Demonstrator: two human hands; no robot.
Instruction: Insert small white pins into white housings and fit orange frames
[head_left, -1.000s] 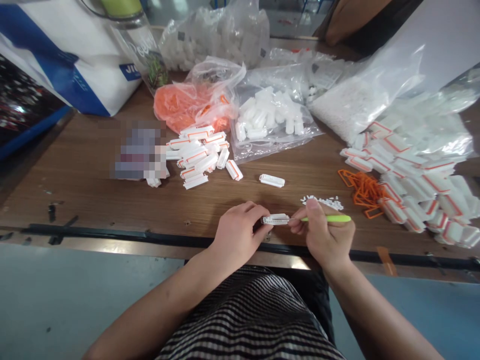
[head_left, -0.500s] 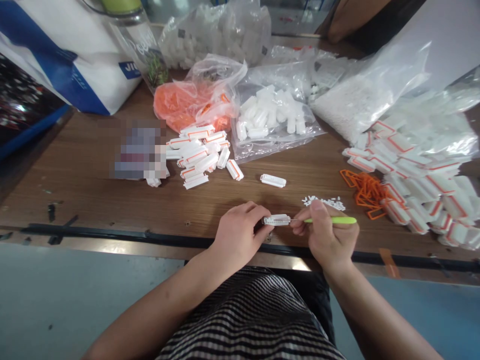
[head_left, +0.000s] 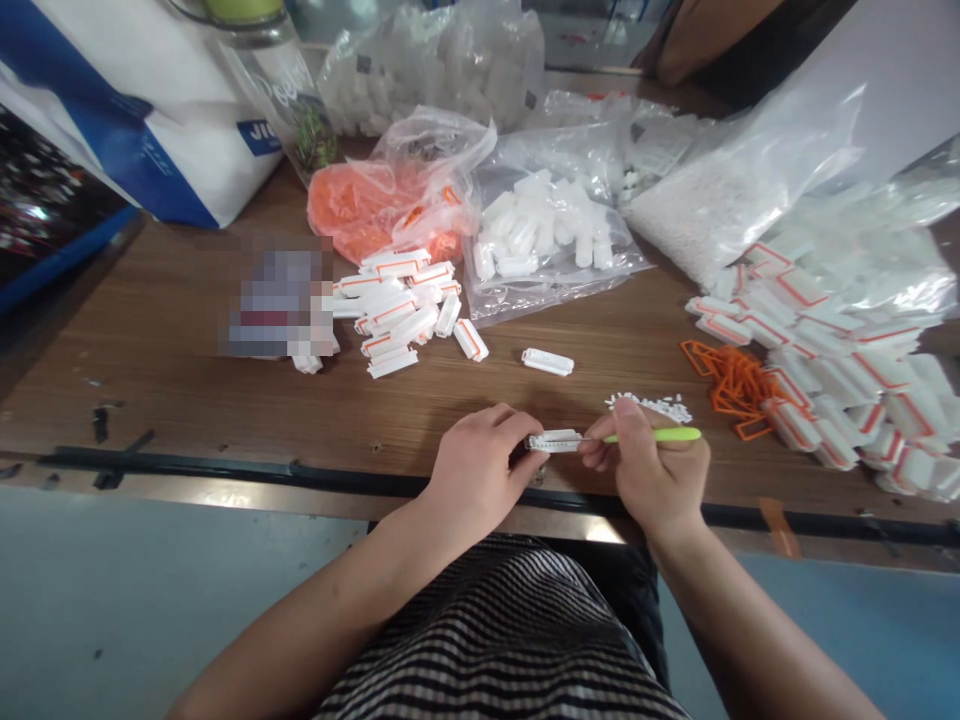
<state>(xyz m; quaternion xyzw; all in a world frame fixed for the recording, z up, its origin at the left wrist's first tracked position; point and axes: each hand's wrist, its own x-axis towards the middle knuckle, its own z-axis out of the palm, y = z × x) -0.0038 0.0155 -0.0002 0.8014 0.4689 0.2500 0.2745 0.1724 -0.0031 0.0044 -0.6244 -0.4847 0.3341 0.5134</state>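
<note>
"Where is the white casing from your side?"

"I have it near the front edge of the worktop, its left end pinched between thumb and fingers of the left hand. I can't tell whether it rests on the surface."

"And the right hand?"

"Closed around a green-handled tool. I see its thin metal shaft meet the casing's right end, but how deep the tip sits I can't make out. The hands are apart, casing and shaft between them."

"What's close by?"

"Small white bits just beyond the right hand, and a loose casing lying alone past the held one."

"Farther out?"

"On my right, orange frames in a tangle against a heap of orange-trimmed casings. On my left, a smaller pile, with a bag of orange parts behind it."
</note>
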